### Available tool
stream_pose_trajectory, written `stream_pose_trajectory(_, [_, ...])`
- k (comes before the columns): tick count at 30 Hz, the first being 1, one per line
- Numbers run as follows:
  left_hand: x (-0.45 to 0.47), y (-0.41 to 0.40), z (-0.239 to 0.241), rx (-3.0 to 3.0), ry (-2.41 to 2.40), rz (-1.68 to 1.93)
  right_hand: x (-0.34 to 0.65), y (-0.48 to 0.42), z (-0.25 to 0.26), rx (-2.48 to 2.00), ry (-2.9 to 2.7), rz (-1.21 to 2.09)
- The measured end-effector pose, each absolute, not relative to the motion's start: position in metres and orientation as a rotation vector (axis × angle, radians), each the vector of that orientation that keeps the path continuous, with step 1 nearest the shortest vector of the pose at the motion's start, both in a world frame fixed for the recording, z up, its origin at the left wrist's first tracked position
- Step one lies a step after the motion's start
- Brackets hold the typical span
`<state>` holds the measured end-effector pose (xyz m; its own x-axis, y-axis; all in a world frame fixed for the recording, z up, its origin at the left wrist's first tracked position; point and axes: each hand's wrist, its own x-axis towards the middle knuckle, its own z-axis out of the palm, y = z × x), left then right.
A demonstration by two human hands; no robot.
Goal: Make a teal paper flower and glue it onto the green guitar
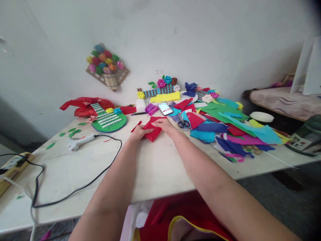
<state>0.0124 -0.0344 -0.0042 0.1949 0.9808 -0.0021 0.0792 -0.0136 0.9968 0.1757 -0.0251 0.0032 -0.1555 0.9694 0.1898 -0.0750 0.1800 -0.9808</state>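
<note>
A piece of red paper [153, 135] lies on the table in front of me, one corner pointing towards me and a fold across it. My left hand [140, 132] grips its left edge, thumb on top and the other fingers partly hidden. At its upper right part, my right hand [163, 125] pinches the sheet between thumb and fingers. A narrow red paper strip [136, 126] is just beyond my left hand. Black-handled scissors [184, 124] rest to the right of my right hand. A phone [166, 108] with a lit screen sits behind the paper.
A glue gun [81, 142] lies on the left, its black cord looping across the table [160, 170]. Behind it is a green guitar-shaped craft [110, 123]. Coloured paper scraps [210, 127] crowd the right side, near a large bottle [304, 137]. A power strip [15, 169] is at far left.
</note>
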Motion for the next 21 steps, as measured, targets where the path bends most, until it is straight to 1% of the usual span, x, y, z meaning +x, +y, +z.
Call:
stream_pose_trajectory(4, [0.0119,-0.0349,-0.0043,1.372,1.112,0.974,0.1764,-0.0250,0.0026,-0.894,-1.378,1.256])
stream_pose_trajectory(13, [0.0126,-0.0339,-0.0035,1.325,1.132,1.004,0.1741,-0.0221,0.0002,-0.908,-1.340,1.220])
stream_pose_trajectory(18, [0.0137,-0.0391,0.0009,1.324,1.106,0.957,0.1735,-0.0216,-0.0005,-0.885,-1.350,1.237])
stream_pose_trajectory(21, [0.0141,-0.0401,0.0018,1.317,1.076,0.954,0.1728,-0.0201,-0.0017,-0.889,-1.346,1.193])
